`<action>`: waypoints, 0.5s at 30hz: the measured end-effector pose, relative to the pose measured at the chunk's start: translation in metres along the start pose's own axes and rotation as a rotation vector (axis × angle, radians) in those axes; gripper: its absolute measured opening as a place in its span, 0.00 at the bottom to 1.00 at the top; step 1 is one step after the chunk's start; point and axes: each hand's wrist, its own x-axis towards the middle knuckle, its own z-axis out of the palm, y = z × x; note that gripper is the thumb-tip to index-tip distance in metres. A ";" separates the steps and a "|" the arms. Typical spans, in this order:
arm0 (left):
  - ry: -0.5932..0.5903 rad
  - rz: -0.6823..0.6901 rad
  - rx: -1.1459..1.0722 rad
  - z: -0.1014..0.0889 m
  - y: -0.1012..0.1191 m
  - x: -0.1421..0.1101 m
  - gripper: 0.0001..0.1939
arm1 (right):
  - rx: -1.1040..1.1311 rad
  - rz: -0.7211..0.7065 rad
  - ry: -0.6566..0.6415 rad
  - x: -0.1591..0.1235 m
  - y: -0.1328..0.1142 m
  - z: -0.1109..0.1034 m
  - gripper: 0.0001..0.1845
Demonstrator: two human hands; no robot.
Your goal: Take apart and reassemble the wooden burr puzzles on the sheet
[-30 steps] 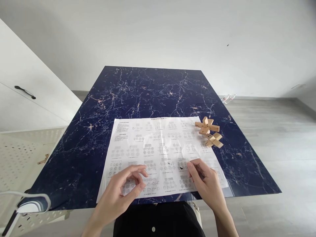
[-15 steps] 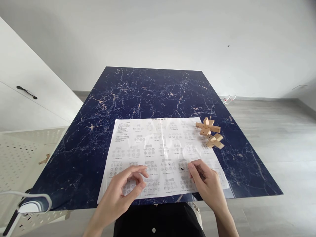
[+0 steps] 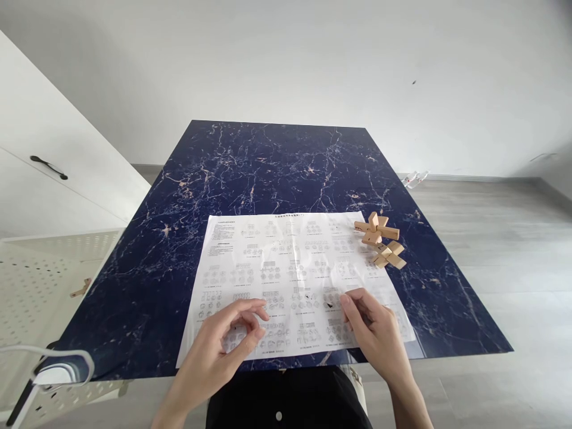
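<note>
A large printed sheet (image 3: 277,268) with rows of small diagrams lies creased on the dark blue marbled table (image 3: 277,167). Over its lower left part rests my left hand (image 3: 227,339), fingers bent and thumb held apart from them, with nothing between. My right hand (image 3: 373,330) lies on the sheet's lower right part, fingers loosely curled in and thumb against them; no object shows in it. Past the right hand, two wooden burr puzzles (image 3: 376,228) (image 3: 389,254) made of interlocked numbered sticks sit by the sheet's upper right edge, touched by neither hand.
A white charger-like device with a cable (image 3: 58,372) is at the table's front left corner. A perforated cream rack (image 3: 36,268) and a white cabinet (image 3: 67,131) stand to the left. Clear bottles (image 3: 415,179) are on the floor beyond the right edge.
The view shifts very slightly between the first two frames, then stays still. Both hands, the sheet and the wooden puzzles keep their places.
</note>
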 end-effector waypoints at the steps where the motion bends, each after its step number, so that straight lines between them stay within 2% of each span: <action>1: -0.001 -0.005 0.002 0.000 0.000 0.000 0.15 | 0.002 0.003 -0.004 0.000 0.000 0.000 0.25; 15: 0.015 0.001 0.006 0.001 0.003 0.004 0.16 | -0.006 -0.005 -0.017 0.002 0.005 -0.002 0.25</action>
